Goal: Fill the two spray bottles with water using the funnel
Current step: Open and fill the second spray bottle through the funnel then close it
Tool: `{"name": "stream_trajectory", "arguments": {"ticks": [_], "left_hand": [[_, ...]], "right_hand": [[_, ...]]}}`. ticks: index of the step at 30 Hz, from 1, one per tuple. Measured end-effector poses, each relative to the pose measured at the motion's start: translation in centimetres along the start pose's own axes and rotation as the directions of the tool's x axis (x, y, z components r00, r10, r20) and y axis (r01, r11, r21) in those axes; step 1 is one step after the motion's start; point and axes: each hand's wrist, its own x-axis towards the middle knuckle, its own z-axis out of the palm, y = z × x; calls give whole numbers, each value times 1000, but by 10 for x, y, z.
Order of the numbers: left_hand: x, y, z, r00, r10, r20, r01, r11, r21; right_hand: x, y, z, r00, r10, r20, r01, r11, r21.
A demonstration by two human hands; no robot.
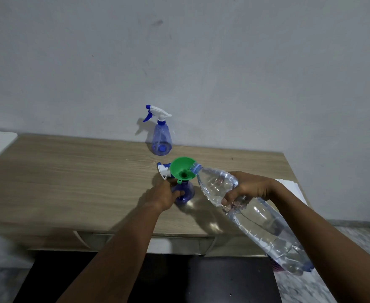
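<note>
Nearest the camera, two bare forearms rise from the 6 o'clock edge of the view over a wooden table.

The right hand holds a large clear water bottle. Its fingers are curled round the bottle's upper body, with the thumb on the near side. The bottle is tilted steeply. Its base points to 5 o'clock and hangs past the table's front edge, and its mouth points to 11 o'clock. Water lies in the bottle. The mouth, with a blue neck ring, sits at the rim of the green funnel, at the funnel's 3 o'clock. Whether water is flowing cannot be told.

The left hand grips the open spray bottle from its 9 o'clock side, fingers wrapped round the blue body. This bottle stands on the table near the frame's centre. The funnel's spout is seated in its neck. Its fill level cannot be told.

A detached trigger head, white and blue, lies on the table just beside the funnel at its 9 o'clock, partly hidden by the funnel's bowl.

A white sheet lies on the table at 3 o'clock of the right hand.

Farther back, at 12 o'clock of the funnel and well apart from it, the second spray bottle stands upright near the wall. Its trigger head is fitted and the nozzle points to 9 o'clock.
</note>
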Motion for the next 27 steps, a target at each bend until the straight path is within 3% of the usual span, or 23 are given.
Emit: {"name": "stream_trajectory", "arguments": {"ticks": [27], "left_hand": [[6,-5,3,1000,18,8,-18,999,39]], "right_hand": [[-3,-1,-3,1000,14,25,-14,999,-30]]}}
